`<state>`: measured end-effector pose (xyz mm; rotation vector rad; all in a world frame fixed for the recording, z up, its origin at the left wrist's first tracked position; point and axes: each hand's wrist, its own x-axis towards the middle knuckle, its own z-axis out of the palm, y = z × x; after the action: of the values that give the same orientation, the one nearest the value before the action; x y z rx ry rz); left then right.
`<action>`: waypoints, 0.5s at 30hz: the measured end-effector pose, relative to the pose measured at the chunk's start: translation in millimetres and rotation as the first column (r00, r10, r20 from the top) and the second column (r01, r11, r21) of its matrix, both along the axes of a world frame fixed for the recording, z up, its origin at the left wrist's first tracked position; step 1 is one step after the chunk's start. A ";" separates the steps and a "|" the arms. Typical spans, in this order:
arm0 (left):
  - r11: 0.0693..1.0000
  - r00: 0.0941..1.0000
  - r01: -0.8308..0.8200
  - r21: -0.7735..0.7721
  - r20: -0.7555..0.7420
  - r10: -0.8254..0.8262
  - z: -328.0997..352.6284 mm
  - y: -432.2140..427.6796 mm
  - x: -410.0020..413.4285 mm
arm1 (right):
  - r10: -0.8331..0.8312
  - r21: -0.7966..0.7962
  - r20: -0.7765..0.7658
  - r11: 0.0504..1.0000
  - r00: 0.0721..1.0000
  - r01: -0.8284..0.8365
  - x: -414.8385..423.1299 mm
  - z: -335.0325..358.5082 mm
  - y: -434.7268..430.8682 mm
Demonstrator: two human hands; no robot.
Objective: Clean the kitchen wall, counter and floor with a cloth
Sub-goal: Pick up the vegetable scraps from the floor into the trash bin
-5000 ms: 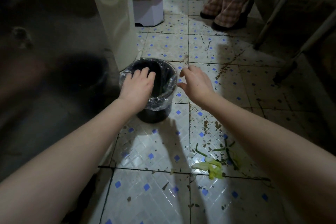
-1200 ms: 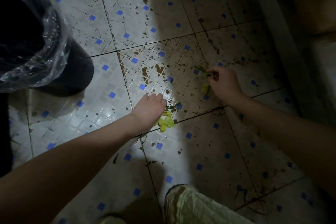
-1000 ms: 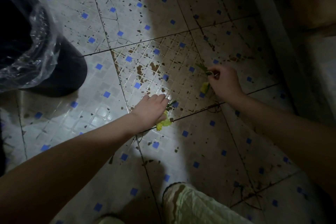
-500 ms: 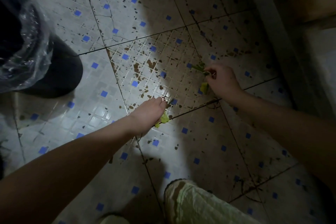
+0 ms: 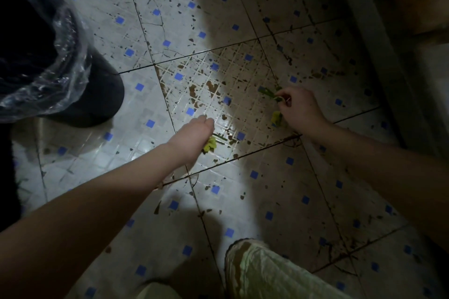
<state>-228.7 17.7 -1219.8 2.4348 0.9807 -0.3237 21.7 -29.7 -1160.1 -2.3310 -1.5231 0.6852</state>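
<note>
I look down at a dirty white tiled floor with small blue squares and brown stains. My left hand is down on the floor, fingers closed over yellow-green vegetable scraps with a green stem sticking out to the right. My right hand pinches green stems between its fingertips, and a yellow scrap shows under its palm. No cloth is in view.
A black bin lined with a clear plastic bag stands at the upper left. A dark ledge or cabinet base runs along the right. My knee in pale trousers fills the bottom middle.
Five seconds ago both hands were at the bin; the view has since dropped to the floor. In the last second my left hand has closed tighter over the yellow scraps; my right hand keeps its stems.
</note>
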 end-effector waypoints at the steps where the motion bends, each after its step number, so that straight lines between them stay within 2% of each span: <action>1: 1.000 1.000 -0.023 -0.009 0.009 0.023 2.3 3.2 -2.7 | 0.006 0.000 -0.004 1.000 1.000 -0.006 -1.5 0.2 1.3; 15: 0.962 0.951 -0.273 -0.015 0.145 0.272 40.8 27.4 -40.0 | 0.093 0.039 -0.053 0.995 0.994 -0.091 -30.6 4.0 17.5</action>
<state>-268.7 45.2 -1179.0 2.2514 1.2330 -0.0464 -8.9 -12.2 -1156.2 -2.2086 -1.6137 0.7303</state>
